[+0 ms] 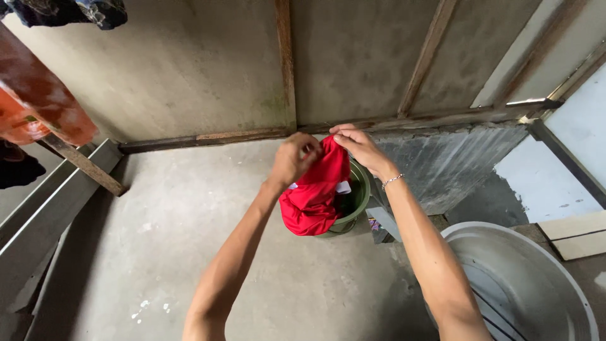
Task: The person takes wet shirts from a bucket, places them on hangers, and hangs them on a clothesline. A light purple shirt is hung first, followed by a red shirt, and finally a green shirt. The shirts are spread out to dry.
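A red garment (315,192) with a small white tag hangs in the air between both my hands. My left hand (291,159) grips its upper left edge, fingers curled around the cloth. My right hand (360,146), with a thin bracelet on the wrist, pinches the upper right edge. The lower part of the garment droops in front of a green plastic bucket (357,201) that stands on the concrete floor below it.
A large grey metal basin (530,284) sits at the lower right. Orange and dark cloths (38,101) hang at the upper left over a wooden beam. Concrete walls with wooden studs close the back; a corrugated sheet (448,161) leans at the right.
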